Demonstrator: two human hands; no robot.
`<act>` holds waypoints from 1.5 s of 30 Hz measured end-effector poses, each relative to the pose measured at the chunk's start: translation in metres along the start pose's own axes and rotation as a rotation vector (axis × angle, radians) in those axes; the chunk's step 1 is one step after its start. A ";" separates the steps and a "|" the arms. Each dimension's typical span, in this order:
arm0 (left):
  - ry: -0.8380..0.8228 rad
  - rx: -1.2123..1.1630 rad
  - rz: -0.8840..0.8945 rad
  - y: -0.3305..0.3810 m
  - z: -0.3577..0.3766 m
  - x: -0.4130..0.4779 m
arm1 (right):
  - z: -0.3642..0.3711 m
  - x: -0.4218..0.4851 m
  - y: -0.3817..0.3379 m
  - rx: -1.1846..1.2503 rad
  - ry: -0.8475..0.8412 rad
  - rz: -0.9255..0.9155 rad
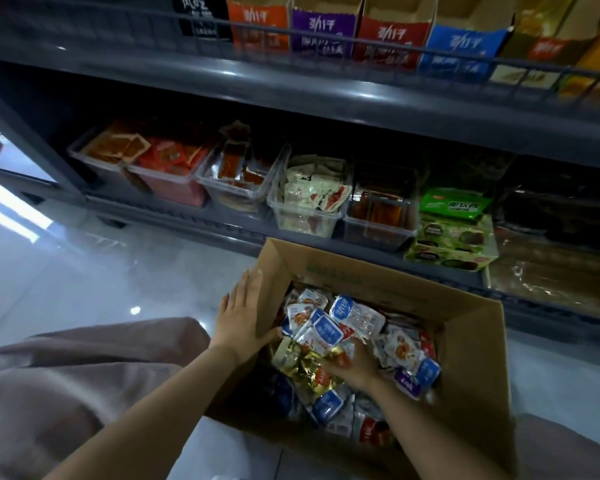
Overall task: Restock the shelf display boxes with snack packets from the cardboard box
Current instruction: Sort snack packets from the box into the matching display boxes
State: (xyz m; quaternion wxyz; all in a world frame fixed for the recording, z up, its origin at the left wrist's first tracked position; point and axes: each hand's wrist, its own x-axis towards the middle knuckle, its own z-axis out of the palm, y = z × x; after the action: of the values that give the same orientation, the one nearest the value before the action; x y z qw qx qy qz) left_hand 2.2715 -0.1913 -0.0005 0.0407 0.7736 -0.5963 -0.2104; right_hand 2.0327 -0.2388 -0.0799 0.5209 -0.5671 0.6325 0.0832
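While our left hand steadies the box, its fingers lie straight along the outside of the left wall and its thumb hooks over the rim to the inside, so the wall is pinched between them. Our right hand is inside the box, fingers curled down onto a bunch of gold packets, which it grips. Blue packets lie loose just above both hands and fill the rest of the box, with some red and purple ones mixed in. We see the box open on the floor, in front of the shelf. Clear bins of packets stand in a row on the lower level. Display boxes stand side by side on the upper level, behind a wire rail.
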 end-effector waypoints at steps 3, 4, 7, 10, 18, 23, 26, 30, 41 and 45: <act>-0.007 -0.070 -0.027 -0.003 -0.003 0.006 | 0.012 0.010 0.008 -0.029 -0.011 0.060; -0.013 -0.096 -0.038 -0.004 -0.004 0.008 | 0.016 0.013 0.008 -0.020 0.003 0.087; -0.029 -0.129 -0.050 -0.007 -0.006 0.013 | 0.029 0.020 0.006 -0.073 0.115 0.127; -0.024 -0.157 -0.059 -0.010 -0.005 0.016 | 0.041 0.025 0.001 -0.129 0.180 0.159; -0.032 -0.093 -0.061 -0.009 -0.004 0.023 | 0.060 0.032 -0.003 -0.063 0.144 -0.028; -0.043 -0.195 -0.096 -0.011 -0.003 0.026 | 0.061 0.044 -0.028 0.032 0.122 -0.220; -0.031 -0.166 -0.087 -0.011 -0.001 0.025 | 0.047 0.067 -0.030 -0.147 0.309 -0.105; -0.010 -0.157 -0.064 -0.012 0.000 0.025 | 0.035 0.081 -0.019 -0.240 0.288 -0.039; 0.077 -0.082 -0.021 -0.009 0.002 0.021 | 0.000 0.048 -0.010 0.279 0.228 -0.045; 0.165 -0.085 0.164 0.031 -0.021 0.027 | -0.072 0.006 -0.031 0.238 0.126 -0.198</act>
State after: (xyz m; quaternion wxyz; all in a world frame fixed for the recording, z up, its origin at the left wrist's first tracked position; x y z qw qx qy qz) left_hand 2.2571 -0.2296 0.0203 0.1393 0.7346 -0.6426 -0.1672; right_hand 2.0176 -0.3033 -0.0376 0.5494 -0.5649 0.6104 -0.0800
